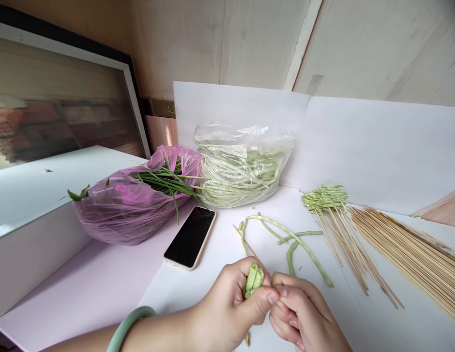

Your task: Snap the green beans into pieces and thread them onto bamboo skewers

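From my head view, my left hand (227,298) grips a folded green bean (254,279) above the near side of the desk (168,288); my right hand (304,313) pinches closed beside its thumb, the contents hidden. Loose beans (291,233) lie farther off, a phone (190,237) left, bamboo skewers (406,249) right.

no text, label or number can be read.
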### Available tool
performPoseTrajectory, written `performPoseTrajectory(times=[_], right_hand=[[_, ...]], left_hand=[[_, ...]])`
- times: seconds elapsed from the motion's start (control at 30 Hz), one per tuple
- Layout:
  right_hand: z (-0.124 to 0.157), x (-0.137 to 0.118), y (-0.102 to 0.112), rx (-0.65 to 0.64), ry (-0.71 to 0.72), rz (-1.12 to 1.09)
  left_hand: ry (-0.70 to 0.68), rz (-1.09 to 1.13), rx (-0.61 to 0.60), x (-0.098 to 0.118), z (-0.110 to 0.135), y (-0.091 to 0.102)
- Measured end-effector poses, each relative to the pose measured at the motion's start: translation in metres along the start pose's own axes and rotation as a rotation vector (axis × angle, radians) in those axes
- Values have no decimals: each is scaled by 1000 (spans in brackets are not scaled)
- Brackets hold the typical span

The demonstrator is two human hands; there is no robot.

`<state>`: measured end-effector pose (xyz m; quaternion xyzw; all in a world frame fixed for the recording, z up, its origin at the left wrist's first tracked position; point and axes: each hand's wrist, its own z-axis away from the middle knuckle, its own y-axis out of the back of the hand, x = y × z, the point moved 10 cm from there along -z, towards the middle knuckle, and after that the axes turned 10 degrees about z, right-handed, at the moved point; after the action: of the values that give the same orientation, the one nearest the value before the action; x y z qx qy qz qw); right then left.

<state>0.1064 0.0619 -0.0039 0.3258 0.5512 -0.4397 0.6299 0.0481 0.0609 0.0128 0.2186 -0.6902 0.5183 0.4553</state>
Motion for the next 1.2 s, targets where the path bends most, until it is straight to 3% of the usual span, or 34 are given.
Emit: performPoseTrajectory(times=[0.17, 0.33, 0.4, 0.47, 0.53, 0.63, 0.77, 0.93, 1.07, 1.2], right_hand=[[-6, -1, 4, -12, 0, -114], [-9, -44, 75, 341, 188, 11], [-13, -54, 75, 243, 173, 298], [-15, -50, 61, 63, 125, 649], [-14, -37, 44, -98, 81, 944], [-11, -18, 30, -211, 31, 1237], [-9, -12, 27, -194, 58, 1480], [-10, -29, 35, -99, 136, 1573], [-12, -47, 45, 3, 253, 1597], [-12, -58, 57, 117, 362, 1671]], left_hand=[[-60, -229, -12, 17, 4, -4], [-186, -610, -199, 31, 15, -24], [-254, -810, -319, 25, 20, -33], [-341, -1065, -443, 13, 25, -41], [-447, -1283, -511, 2, 27, -46], [-468, -1555, -548, -16, 22, -45], [-449, -1735, -555, -22, 14, -41], [-429, -1607, -530, -5, 12, -43], [-309, -1496, -334, 16, 2, -29], [-279, -1567, -150, 24, -8, -7]])
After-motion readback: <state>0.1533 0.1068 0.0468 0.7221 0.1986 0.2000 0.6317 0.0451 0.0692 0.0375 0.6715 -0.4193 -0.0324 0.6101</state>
